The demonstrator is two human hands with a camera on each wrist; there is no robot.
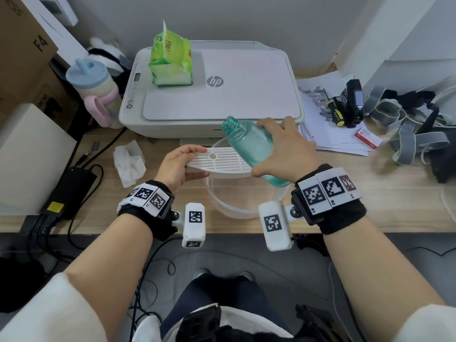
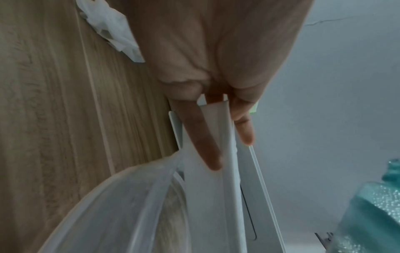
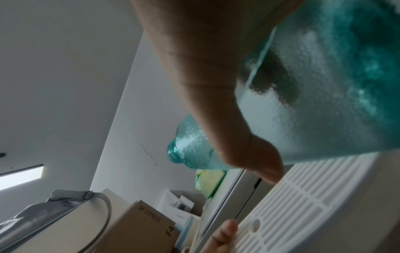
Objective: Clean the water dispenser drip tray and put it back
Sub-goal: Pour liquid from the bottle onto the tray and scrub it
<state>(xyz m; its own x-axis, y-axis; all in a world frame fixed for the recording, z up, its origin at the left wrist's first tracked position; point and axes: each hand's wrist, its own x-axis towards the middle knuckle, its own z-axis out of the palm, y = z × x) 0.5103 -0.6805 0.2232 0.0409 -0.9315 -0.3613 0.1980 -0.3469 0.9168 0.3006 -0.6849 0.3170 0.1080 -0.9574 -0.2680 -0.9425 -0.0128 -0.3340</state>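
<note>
The wooden worktop (image 1: 345, 206) carries a white printer (image 1: 246, 95) at the back, with a green pack of wipes (image 1: 170, 60) standing on its lid. Left of the printer stands a child's cup (image 1: 92, 82) with a blue lid and pink handles, and beyond that a brown cardboard box (image 1: 22, 45). Right of the printer lie loose papers (image 1: 318, 114), a yellow-and-black screwdriver (image 1: 334, 112) on them, and a heap of grey straps (image 1: 404, 127).

In front of the printer sits a clear round tub (image 1: 237, 208) on the worktop. Over its far rim the white slotted drip tray (image 1: 222, 160) is held in the air, roughly level, its grille side up. The left hand (image 1: 175, 166) holds the tray's left end; in the left wrist view its fingers (image 2: 203, 145) lie along the underside and the thumb presses the top, so the tray is pinched between them. The right hand (image 1: 286, 151) is wrapped round a frosted teal bottle (image 1: 249, 141), uncapped, tilted with its open neck pointing up and to the left, its body crossing just above the tray's right end. Whether the bottle touches the tray cannot be told.

A crumpled white tissue (image 1: 129, 162) lies on the worktop left of the tub, near a black power brick (image 1: 69, 188) at the worktop's left edge.
</note>
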